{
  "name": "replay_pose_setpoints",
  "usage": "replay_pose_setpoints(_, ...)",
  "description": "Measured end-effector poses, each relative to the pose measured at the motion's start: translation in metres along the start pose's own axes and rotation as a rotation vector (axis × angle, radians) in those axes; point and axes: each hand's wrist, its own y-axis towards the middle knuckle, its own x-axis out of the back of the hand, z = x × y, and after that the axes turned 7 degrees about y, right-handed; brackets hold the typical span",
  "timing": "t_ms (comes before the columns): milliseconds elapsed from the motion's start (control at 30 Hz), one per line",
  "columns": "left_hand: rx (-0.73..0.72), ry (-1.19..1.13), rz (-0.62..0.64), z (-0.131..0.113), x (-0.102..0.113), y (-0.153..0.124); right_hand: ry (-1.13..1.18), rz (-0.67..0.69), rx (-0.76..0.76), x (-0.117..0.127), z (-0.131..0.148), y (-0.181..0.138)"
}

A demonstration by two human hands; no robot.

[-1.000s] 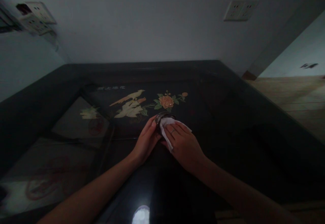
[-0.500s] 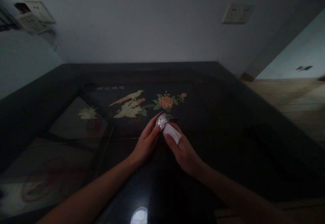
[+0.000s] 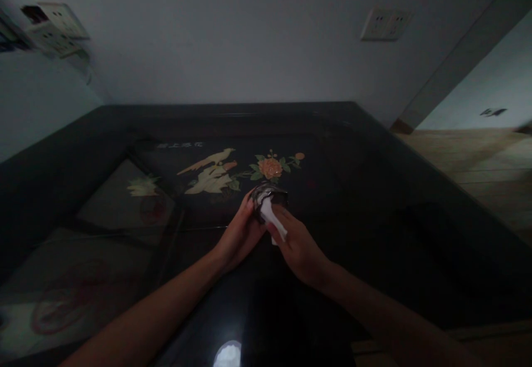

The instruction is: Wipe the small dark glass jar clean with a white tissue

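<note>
Left hand (image 3: 239, 236), fingers clamped on a shiny object (image 3: 258, 194), right hand (image 3: 300, 249), fingers clamped on a cloth (image 3: 273, 218) (white, touching the object), table (image 3: 357, 189) below.

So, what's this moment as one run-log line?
left hand: holds shiny dark object | right hand: holds white cloth against it | surface: dark table, flower picture

Glossy black flat-topped table (image 3: 353, 223), fills most of frame, far edge running across upper middle. Decorated panel at center: yellow long-tailed bird (image 3: 211, 159) over a cream rock-like shape (image 3: 211, 180), orange-pink blossom with green leaves (image 3: 270, 168) to the right, row of pale characters (image 3: 180, 145) upper left of the bird. Red circular marks (image 3: 62, 297) lower left, can't tell if on the surface. Bright white glare (image 3: 228, 354) bottom center.
</note>
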Motion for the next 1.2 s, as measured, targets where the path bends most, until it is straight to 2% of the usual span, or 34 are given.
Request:
replay_pose_setpoints(100, 0.136, -0.064, 0.023, -0.003, 0.001, 0.002, -0.330, 0.151, 0.137, 0.002, -0.002, 0.002)
replay_pose_setpoints(233, 0.275, -0.142, 0.026, -0.007, 0.003, 0.005, -0.660, 0.290, 0.215, 0.005, -0.004, 0.006)
replay_pose_setpoints(333, 0.295, -0.181, -0.024, -0.007, 0.003, 0.007, -0.805, 0.276, 0.234, 0.001, -0.004, 0.005)
replay_pose_setpoints(500, 0.313, -0.153, -0.050, -0.003, 0.004, 0.008, -1.016, 0.191, 0.155, -0.014, 0.001, -0.005)
replay_pose_setpoints(667, 0.264, -0.105, -0.086, 0.000, 0.004, 0.005, -1.031, 0.179, 0.077, -0.022, 0.010, -0.007)
replay_pose_setpoints(767, 0.230, -0.063, -0.095, 0.001, 0.005, 0.004, -0.873, 0.167, 0.017, -0.022, 0.013, -0.002)
replay_pose_setpoints(867, 0.152, -0.050, -0.088, 0.001, 0.006, 0.003, -0.557, 0.111, -0.065, -0.021, 0.013, 0.002)
replay_pose_setpoints(1000, 0.065, -0.048, -0.019, 0.002, 0.007, 0.002, 0.169, -0.082, -0.329, -0.017, 0.010, 0.002)
replay_pose_setpoints(1100, -0.015, -0.028, 0.003, 0.004, 0.005, -0.001, 0.834, -0.344, -0.543, -0.015, 0.009, 0.003)
replay_pose_setpoints(1200, -0.099, 0.026, 0.003, 0.005, 0.002, -0.003, 1.270, -0.530, -0.624, -0.016, 0.008, 0.006)
